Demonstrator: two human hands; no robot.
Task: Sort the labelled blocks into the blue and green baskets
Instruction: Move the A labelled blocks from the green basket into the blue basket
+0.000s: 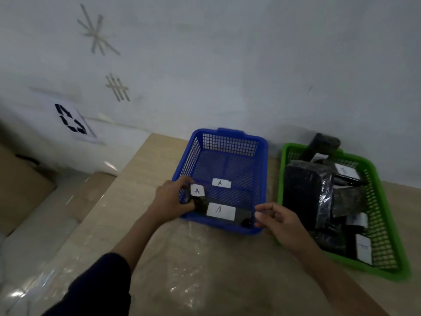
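A blue basket (262,169) stands on the table with an "A" tag on its floor. Inside its near edge lies a long black block (243,216) with a white "A" label. My left hand (169,201) grips a smaller black block (197,194) labelled "A" at the basket's near left corner. My right hand (276,222) hovers at the basket's near right corner, fingers loosely curled and holding nothing. To the right, a green basket (387,236) holds several black wrapped blocks with white labels.
The table (182,270) has a glossy plastic cover and butts against a white wall. Cardboard boxes (20,190) sit to the left, below the table's left edge. A paper with a black marker (70,119) hangs on the wall.
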